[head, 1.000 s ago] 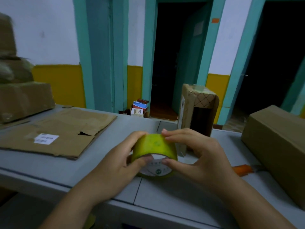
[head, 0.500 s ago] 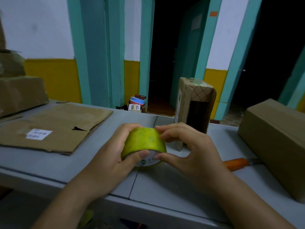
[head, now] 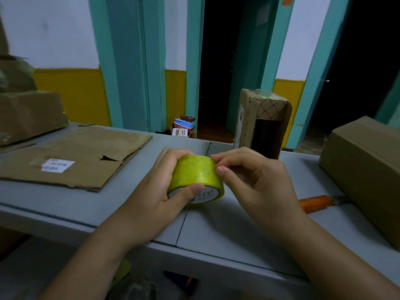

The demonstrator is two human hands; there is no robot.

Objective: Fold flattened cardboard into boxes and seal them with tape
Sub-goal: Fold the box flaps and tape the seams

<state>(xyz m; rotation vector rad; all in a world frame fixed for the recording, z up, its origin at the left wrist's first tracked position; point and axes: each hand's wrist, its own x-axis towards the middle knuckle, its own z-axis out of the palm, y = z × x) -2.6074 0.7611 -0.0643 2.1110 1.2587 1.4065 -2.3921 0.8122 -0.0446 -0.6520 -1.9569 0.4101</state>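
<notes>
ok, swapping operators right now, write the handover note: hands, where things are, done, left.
Left hand grips the tape roll over the table.
Right hand: thumb and forefinger pinch at the roll's right edge, probably hunting the tape end; none pulled free.
Flat cardboard lies on the left, unfolded.
Small box stands upright behind the roll, top looks taped, near side open.
Big box on the right, orange-handled knife beside it.
Done: small box formed. Left: free the tape end, seal the small box, fold the flat cardboard.
</notes>
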